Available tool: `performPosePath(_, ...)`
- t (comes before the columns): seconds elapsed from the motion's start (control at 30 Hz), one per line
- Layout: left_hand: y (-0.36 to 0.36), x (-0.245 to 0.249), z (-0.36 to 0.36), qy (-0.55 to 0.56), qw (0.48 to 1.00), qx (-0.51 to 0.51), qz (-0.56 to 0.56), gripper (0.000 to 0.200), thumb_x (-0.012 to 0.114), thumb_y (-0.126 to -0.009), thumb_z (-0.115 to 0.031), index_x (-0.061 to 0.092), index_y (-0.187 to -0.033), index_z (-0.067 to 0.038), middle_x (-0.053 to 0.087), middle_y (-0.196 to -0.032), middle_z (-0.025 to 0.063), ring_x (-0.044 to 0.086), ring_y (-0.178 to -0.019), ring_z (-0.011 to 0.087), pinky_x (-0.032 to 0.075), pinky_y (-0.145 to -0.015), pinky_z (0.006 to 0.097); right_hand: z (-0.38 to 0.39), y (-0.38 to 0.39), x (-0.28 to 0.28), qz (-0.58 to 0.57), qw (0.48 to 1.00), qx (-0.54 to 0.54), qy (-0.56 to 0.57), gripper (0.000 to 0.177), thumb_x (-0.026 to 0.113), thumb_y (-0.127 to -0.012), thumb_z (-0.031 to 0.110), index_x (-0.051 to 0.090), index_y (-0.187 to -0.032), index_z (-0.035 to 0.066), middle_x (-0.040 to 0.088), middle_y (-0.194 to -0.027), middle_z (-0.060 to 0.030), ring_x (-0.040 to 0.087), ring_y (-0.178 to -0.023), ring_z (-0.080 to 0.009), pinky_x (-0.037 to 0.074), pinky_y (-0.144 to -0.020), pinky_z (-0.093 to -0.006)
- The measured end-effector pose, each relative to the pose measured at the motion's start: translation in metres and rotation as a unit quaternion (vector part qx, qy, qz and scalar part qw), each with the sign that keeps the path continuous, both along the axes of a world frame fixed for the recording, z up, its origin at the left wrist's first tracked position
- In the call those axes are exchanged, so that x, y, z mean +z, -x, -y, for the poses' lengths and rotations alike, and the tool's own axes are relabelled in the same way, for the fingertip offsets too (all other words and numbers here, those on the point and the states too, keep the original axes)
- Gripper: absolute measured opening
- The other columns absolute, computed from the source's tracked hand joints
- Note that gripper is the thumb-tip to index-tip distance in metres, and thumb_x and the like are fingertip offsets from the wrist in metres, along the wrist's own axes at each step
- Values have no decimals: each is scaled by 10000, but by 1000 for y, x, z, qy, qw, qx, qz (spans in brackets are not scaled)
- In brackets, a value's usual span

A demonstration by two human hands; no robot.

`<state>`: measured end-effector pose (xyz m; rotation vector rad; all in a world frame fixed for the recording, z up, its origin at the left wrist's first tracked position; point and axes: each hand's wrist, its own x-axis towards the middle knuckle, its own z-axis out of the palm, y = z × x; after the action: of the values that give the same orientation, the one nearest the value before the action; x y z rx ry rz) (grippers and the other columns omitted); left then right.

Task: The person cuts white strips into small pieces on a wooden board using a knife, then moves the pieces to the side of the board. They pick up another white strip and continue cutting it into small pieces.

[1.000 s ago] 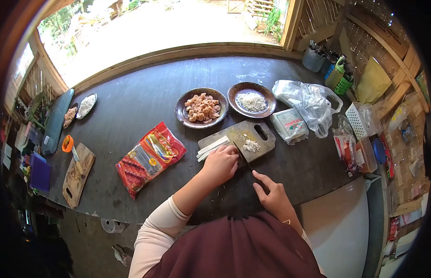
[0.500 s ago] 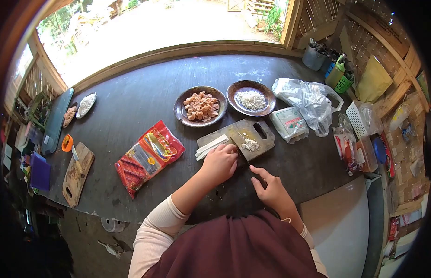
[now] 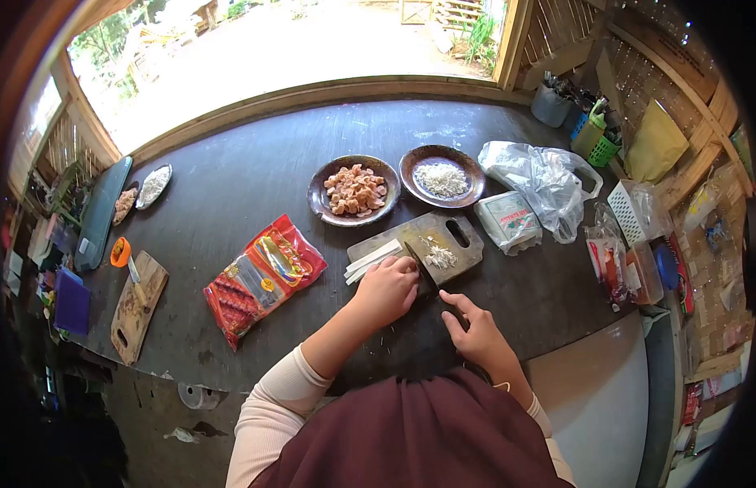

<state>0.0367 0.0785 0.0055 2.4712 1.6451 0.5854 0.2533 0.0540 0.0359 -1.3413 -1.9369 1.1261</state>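
My left hand (image 3: 387,286) is closed on long white strips (image 3: 373,260) that lie on the left part of a worn cutting board (image 3: 467,235). In my right hand (image 3: 475,327) is the handle of a dark-bladed knife (image 3: 425,270); its blade slants up and left across the board, just beside my left fingertips. To the right of the blade lies a small pile of thin white cut pieces (image 3: 440,254). Behind the board stand a bowl of brownish-pink chunks (image 3: 314,192) and a plate of white shreds (image 3: 478,180).
A red food packet (image 3: 264,279) lies left of the board, and a wooden board with a knife (image 3: 131,325) farther left. White plastic bags (image 3: 540,179) are at the right, near a white basket (image 3: 627,213). Utensil containers (image 3: 550,106) stand at the back right.
The knife's blade now shows more of its broad side over the board, its handle slightly shifted in my right hand. My left hand stays on the strips. The whole view has shifted slightly.
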Motion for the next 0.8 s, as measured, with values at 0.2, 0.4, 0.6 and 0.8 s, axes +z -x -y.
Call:
performPosePath(0.2,0,5,1,6,1000,1,2,223,615,-862,-221,701,-1008,-76,605,-1134,48,575,-1076,255,489,-878,409,2,-2,4,-53,993,12,109,410,571,-958,163,517,-1362,120,578,-642,-26,523,-478,-92,447,-476,-268)
performPosePath(0.4,0,4,1,28,1000,0,7,240,616,-864,-226,694,-1033,-76,601,-1159,58,566,-1101,257,482,-899,416,7,-1,7,-47,994,-19,102,418,572,-964,185,480,-1363,107,602,-648,-58,555,-493,-106,457,-482,-271)
performPosePath(0.6,1,5,2,35,999,-4,-3,259,615,-865,-228,691,-1064,-80,594,-1198,66,555,-1138,264,476,-916,420,1,8,-1,-47,996,-19,70,389,598,-952,180,526,-1323,89,614,-653,-66,567,-498,-106,466,-484,-276)
performPosePath(0.8,0,5,3,39,999,1,-2,285,617,-863,-228,681,-1093,-73,592,-1184,67,552,-1136,266,474,-919,419,-10,14,-15,-35,998,-19,40,371,609,-948,182,552,-1305,98,595,-622,-51,559,-499,-95,466,-489,-271)
